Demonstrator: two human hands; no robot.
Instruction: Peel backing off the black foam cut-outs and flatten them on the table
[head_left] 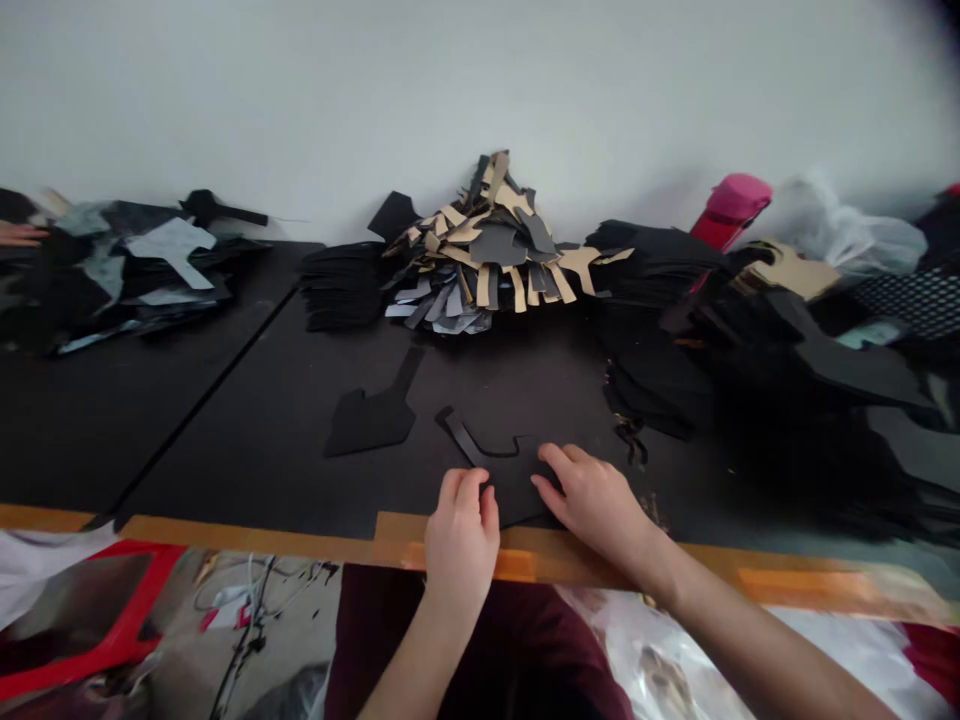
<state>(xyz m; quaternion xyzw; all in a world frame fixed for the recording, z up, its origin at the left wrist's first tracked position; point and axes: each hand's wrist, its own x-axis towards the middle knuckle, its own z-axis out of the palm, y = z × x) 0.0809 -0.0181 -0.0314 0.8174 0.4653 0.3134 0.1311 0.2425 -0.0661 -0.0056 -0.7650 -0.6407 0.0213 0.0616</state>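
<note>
A flat black cut-out piece [517, 485] with a narrow arm lies at the table's front edge, between my two hands. My left hand [463, 515] is closed, thumb and fingers pinching the piece's left side near the base of the arm. On the right side, my right hand [589, 490] has its thumb and fingertips curled onto the piece's edge. A thin dark outline shows along the piece's upper side; whether a second layer lies beneath cannot be made out. Left of my hands, another black cut-out piece [371, 418] of similar shape rests flat.
Behind stands a heap of tan and grey offcuts [495, 250], flanked by a black stack [341, 285] and a black pile [652, 260]. More black pieces [810, 400] crowd the right. At far left are a grey-and-black pile [142, 265] and another person's hand [21, 234].
</note>
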